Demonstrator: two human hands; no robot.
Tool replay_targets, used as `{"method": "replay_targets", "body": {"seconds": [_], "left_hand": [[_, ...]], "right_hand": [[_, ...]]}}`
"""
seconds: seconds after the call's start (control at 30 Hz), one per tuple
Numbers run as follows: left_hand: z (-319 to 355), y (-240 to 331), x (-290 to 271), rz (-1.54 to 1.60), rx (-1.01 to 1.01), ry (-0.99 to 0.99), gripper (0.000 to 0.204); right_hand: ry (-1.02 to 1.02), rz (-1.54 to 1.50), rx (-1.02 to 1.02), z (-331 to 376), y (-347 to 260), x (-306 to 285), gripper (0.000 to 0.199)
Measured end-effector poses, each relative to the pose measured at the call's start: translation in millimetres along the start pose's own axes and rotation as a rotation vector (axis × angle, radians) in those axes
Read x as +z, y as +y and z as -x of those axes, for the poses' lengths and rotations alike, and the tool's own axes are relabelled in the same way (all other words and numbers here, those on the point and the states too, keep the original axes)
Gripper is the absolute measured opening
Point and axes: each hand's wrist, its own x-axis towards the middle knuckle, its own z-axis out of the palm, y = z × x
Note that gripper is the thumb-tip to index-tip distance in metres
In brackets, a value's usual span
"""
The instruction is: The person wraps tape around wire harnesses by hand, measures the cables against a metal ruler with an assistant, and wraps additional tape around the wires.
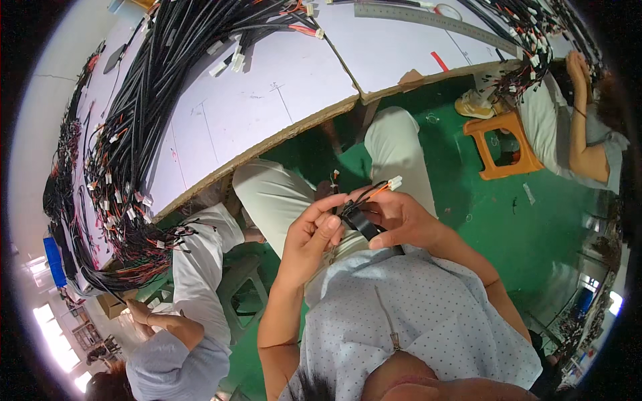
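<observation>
Above my lap, both hands are close together around a wire harness [374, 192] with black and orange wires and a white connector [394, 182] at its end. My left hand [313, 234] is closed, pinching the black part of the harness between thumb and fingers. My right hand [409, 220] is curled round a roll of black tape [362, 223], its thumb at the lower edge. The tape roll sits between the hands, against the wires. A second small wire end [336, 175] sticks up beside my left fingertips. Fingers partly hide where tape and wires meet.
A white-topped table [247, 113] lies ahead, bearing a large bundle of black cables [154, 80], a steel ruler [435, 25] and more harnesses [525, 47] at right. Co-workers sit at left and right. An orange stool [503, 146] stands on the green floor [461, 194].
</observation>
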Motion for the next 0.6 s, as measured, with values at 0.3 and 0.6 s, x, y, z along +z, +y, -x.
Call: {"method": "replay_targets", "body": {"seconds": [0.3,0.6], "left_hand": [[0,-8,6,-0.135,0.114,0.068,0.025],[5,3,9,-0.057,0.069,0.02,0.028]], "right_hand": [[-0.068,0.071,-0.076,-2,0,0,0.068],[-0.064,0.055,-0.023,0,-1,-2,0.069]]}}
